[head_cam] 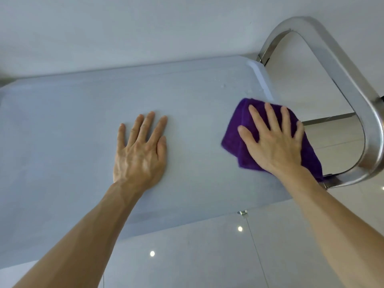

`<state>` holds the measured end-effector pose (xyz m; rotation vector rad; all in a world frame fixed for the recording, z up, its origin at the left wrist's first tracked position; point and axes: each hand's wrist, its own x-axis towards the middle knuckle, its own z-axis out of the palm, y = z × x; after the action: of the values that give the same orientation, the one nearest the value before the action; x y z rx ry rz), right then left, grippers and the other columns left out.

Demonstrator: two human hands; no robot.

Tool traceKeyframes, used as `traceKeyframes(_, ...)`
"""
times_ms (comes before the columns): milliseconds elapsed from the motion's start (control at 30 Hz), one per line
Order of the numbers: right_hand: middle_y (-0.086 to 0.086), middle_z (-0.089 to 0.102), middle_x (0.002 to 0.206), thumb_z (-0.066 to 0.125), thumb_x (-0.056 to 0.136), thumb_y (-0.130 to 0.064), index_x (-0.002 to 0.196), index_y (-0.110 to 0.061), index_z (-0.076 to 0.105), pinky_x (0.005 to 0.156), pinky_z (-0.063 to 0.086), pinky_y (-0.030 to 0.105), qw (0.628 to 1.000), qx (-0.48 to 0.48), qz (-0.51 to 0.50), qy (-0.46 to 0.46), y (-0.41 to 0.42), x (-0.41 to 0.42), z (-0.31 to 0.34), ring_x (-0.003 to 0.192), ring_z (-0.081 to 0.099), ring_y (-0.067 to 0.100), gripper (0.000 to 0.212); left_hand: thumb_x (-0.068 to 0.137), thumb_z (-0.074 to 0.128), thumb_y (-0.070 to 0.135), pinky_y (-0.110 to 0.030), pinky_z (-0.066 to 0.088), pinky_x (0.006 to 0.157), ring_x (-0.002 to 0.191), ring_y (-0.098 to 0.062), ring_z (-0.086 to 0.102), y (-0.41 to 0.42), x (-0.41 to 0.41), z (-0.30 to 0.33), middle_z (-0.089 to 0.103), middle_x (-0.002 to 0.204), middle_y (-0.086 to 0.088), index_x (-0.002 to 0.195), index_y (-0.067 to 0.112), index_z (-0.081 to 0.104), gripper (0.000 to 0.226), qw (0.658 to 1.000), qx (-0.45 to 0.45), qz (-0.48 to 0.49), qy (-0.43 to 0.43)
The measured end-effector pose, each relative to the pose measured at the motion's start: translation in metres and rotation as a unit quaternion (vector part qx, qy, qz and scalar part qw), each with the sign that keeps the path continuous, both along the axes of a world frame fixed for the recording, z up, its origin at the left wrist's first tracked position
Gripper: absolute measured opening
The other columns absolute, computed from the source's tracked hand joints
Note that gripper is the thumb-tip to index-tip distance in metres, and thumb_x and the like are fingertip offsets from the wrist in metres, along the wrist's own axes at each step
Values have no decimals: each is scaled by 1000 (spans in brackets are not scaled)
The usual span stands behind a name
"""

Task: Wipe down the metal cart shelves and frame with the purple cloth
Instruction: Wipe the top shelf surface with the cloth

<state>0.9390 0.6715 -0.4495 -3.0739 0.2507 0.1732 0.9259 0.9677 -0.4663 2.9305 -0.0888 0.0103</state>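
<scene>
- The right hand [272, 140] is lying flat with its fingers spread and straight, pressing the folded purple cloth [234, 140] down onto the top shelf [72, 125] of the cart; it is not curling round the cloth, only pushing on it
- The left hand [141, 150] is resting palm down on the bare shelf just to the left of the cloth, fingers straight and nearly together, holding nothing and seemingly steadying the cart
- To wipe well here, I judge the right palm should be keeping even pressure across the whole pad and running overlapping passes, so the droplets [223, 86] sitting beyond its fingertips are being caught and not smeared
- The cloth is lying as a rough oblong, its long axis slanting from beyond the fingertips back toward the right wrist
- The shelf's long axis is running left to right, ending just right of the cloth at the curved metal handle [353, 84], which is looping out past the shelf edge and looks untouched so far
</scene>
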Motion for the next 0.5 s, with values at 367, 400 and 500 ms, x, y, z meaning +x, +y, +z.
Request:
traceKeyframes(367, -6, 19, 165, 23, 97, -70, 154, -45, 20, 119, 13, 61, 965, 27, 260, -30, 73, -50, -6, 153, 12, 26, 63, 102, 13, 42, -46, -1, 124, 153, -12, 4, 0, 0, 4, 14, 166, 6, 157, 37, 16, 55, 1000, -8, -9, -5)
traceKeyframes(400, -8, 19, 165, 22, 97, -71, 154, -46, 19, 120, 13, 59, 964, 28, 264, -24, 60, -53, -5, 153, 12, 24, 62, 102, 13, 43, -46, -1, 124, 153, -12, 4, 0, 1, 4, 14, 166, 6, 157, 38, 16, 55, 1000, -11, -7, -3)
traceKeyframes(500, -9, 18, 165, 16, 95, -74, 153, -48, 17, 121, 12, 56, 980, 7, 197, -19, 21, -35, 0, 153, 12, 21, 63, 102, 13, 47, -45, -2, 124, 153, -12, 3, 0, 1, 4, 12, 166, 7, 157, 38, 16, 56, 1000, -12, -6, 2)
